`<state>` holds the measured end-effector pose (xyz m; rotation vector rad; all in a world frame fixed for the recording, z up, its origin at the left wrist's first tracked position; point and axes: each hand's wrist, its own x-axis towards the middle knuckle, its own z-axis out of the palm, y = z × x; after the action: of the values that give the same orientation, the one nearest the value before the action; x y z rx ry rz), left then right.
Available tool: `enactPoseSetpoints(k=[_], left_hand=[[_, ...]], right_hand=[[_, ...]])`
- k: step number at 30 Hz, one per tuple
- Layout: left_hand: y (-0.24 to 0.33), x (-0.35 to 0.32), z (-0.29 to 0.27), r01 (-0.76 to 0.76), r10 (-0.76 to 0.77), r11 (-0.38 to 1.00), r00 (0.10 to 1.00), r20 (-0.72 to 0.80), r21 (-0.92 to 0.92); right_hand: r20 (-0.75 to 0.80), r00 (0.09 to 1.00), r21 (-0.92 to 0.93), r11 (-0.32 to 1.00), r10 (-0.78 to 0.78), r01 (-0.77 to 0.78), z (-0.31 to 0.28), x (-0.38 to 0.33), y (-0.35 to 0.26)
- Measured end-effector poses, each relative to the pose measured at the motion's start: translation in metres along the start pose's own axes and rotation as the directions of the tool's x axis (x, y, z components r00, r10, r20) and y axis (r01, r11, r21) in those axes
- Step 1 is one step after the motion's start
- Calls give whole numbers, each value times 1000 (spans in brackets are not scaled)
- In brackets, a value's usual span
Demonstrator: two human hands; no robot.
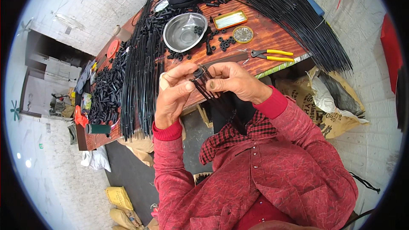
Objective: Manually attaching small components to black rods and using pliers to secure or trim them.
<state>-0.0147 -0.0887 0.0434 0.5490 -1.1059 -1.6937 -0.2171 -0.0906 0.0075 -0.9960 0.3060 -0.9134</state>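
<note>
In front of my chest I hold a black umbrella frame (232, 116), a small round hub with several thin rods running down toward my lap. My left hand (172, 93) pinches the hub end between thumb and fingers, and a pale wrap shows on one finger. On the other side of the hub, my right hand (240, 81) has its thumb and fingers closed on the rod tops. Exactly how the rods meet the hub is partly hidden by my fingers. The lower rods lie against dark cloth and a red-black checked cloth (215, 147).
Beyond my hands, the table (272, 38) carries a metal bowl (174, 32), black rings (226, 44), a round tin of small metal bits (243, 35), a tray of pale strips (230, 19) and yellow-handled cutters (277, 56). Rod bundles (140, 72) flank them. An opened sack (336, 117) stands right.
</note>
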Motion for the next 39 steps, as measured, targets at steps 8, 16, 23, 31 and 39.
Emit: enactPoseSetpoints(k=[8, 16, 23, 31, 39], left_hand=[[2, -1, 20, -66, 98, 972, 986, -132, 226], [10, -1, 31, -70, 122, 933, 984, -128, 353], [9, 6, 14, -118, 125, 900, 992, 12, 419], [-2, 20, -8, 71, -68, 970, 997, -20, 233], [-12, 27, -22, -53, 27, 983, 989, 148, 177]], right_hand=[[-28, 1000, 19, 1000, -14, 14, -2, 0, 2], [9, 1000, -8, 1000, 2, -2, -10, 0, 1], [17, 1000, 0, 1000, 20, -20, -12, -3, 1], [24, 998, 26, 998, 56, -57, -17, -3, -4], [21, 999, 6, 999, 39, -39, -14, -4, -4]])
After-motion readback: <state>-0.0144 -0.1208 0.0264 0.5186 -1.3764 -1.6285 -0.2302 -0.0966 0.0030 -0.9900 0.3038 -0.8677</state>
